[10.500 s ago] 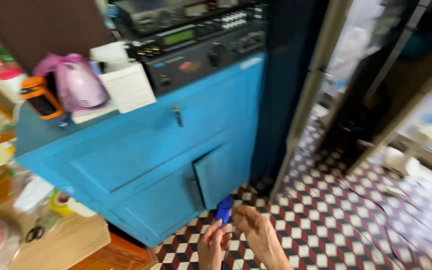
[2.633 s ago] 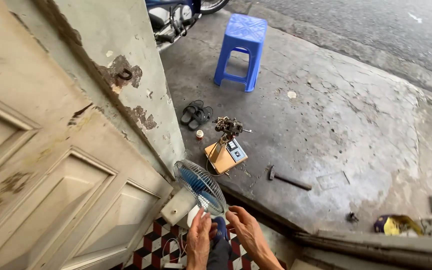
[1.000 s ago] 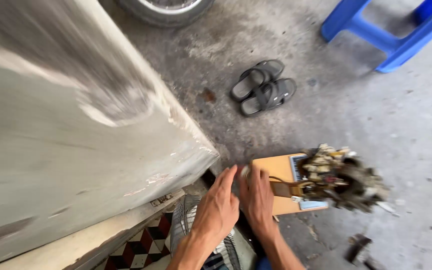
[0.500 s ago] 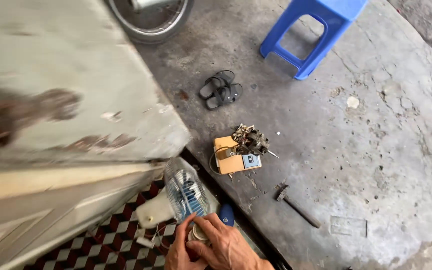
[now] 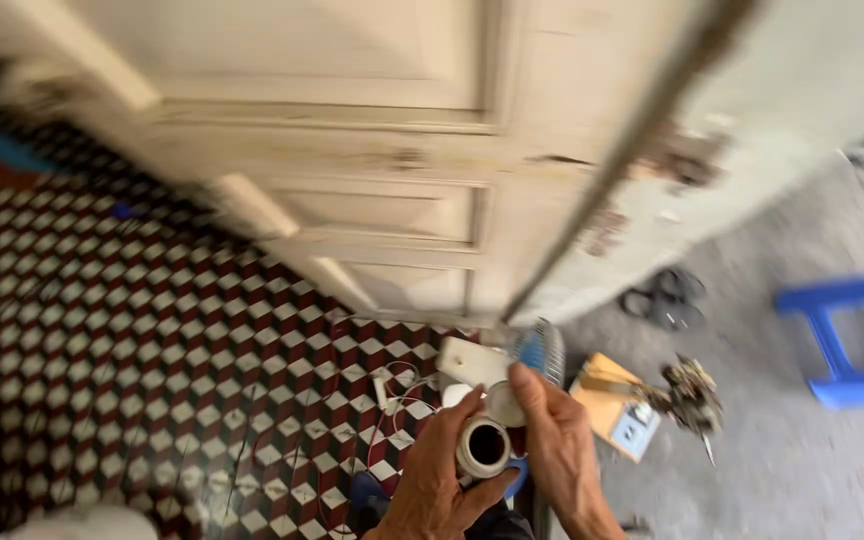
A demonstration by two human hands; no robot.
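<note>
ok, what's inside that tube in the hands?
The tube shows only a dark round opening; its inside is in shadow. The left hand wraps its body, and the right hand covers the side.

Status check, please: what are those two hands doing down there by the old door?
Left hand grips a pale tube, open end up. Right hand holds its round cap. Small fan on the floor just beyond.

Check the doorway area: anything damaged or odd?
Yes. The door is worn, its paint flaking along the edge. A fan lies on the floor at its foot, with loose wires beside it. Both hands hold a round white part.
</note>
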